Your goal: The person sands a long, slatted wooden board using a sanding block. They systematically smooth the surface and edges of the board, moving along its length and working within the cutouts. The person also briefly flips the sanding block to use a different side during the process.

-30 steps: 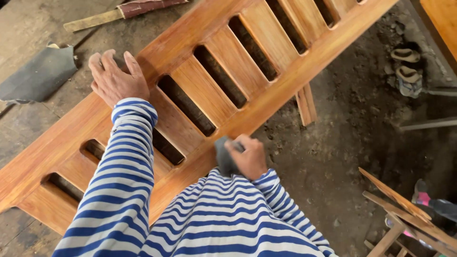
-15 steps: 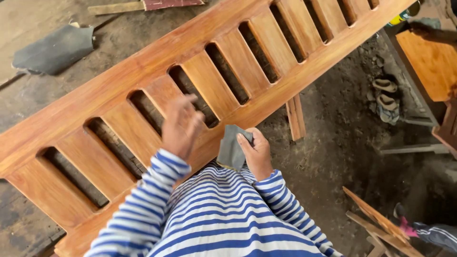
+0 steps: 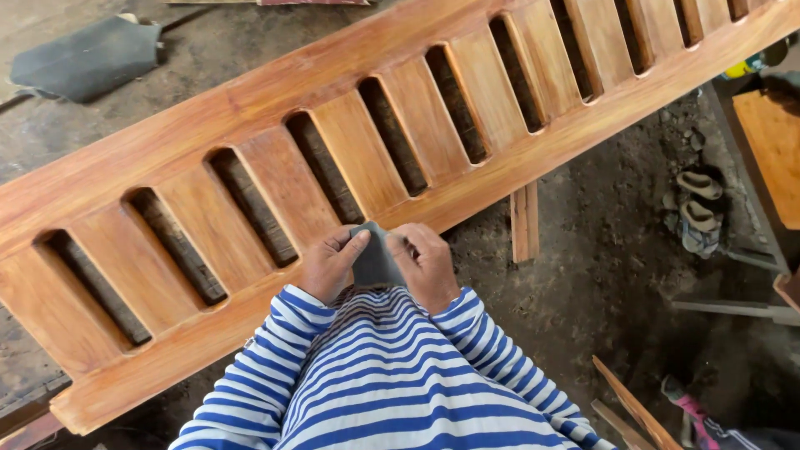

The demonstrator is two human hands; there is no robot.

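Note:
A long reddish-brown slatted wooden panel (image 3: 275, 100) lies flat and runs diagonally across the view. Close to my chest, at the panel's near rail, both hands hold a small grey sheet of sandpaper (image 3: 374, 260). My left hand (image 3: 328, 264) pinches its left edge between thumb and fingers. My right hand (image 3: 427, 265) grips its right edge. Both arms wear blue-and-white striped sleeves.
Another grey sheet (image 3: 87, 57) lies on the surface at the top left. A wooden support leg (image 3: 524, 222) stands under the panel. A pair of sandals (image 3: 697, 208) rests on the dirt floor at right, beside an orange board (image 3: 777, 150). Loose wooden sticks (image 3: 629, 408) lie at bottom right.
My left hand left the panel's far rail and came back to the sandpaper. My right hand lifted the sheet off the near rail, and now both hands hold it.

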